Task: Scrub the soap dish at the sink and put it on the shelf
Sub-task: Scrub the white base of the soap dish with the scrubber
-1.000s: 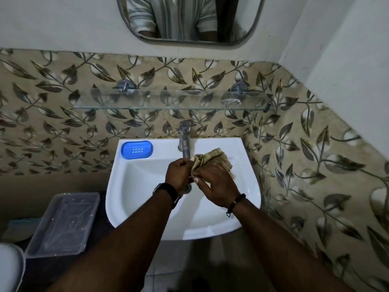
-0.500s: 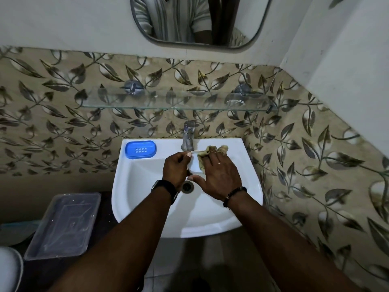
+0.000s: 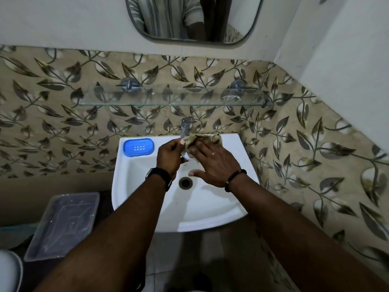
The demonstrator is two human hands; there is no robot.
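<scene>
The glass shelf [image 3: 168, 100] hangs on the leaf-patterned wall above the tap [image 3: 186, 128], with a mirror [image 3: 237, 17] higher up. A blue tray [image 3: 138, 147] with small holes lies on the back left corner of the white sink [image 3: 210, 207], and a clear plastic container [image 3: 63, 224] sits low to the basin's left. The tap stands just behind my hands, close against the cloth [image 3: 202, 139]. My left grip [image 3: 169, 157] is curled round the soap dish [image 3: 186, 154], holding it over the basin in front of the tap. My right grip [image 3: 212, 163] lies with fingers straight and thumb spread, pressing the brownish cloth onto the dish. The dish is white; only a sliver shows between my hands, and cloth and fingers hide the rest.
</scene>
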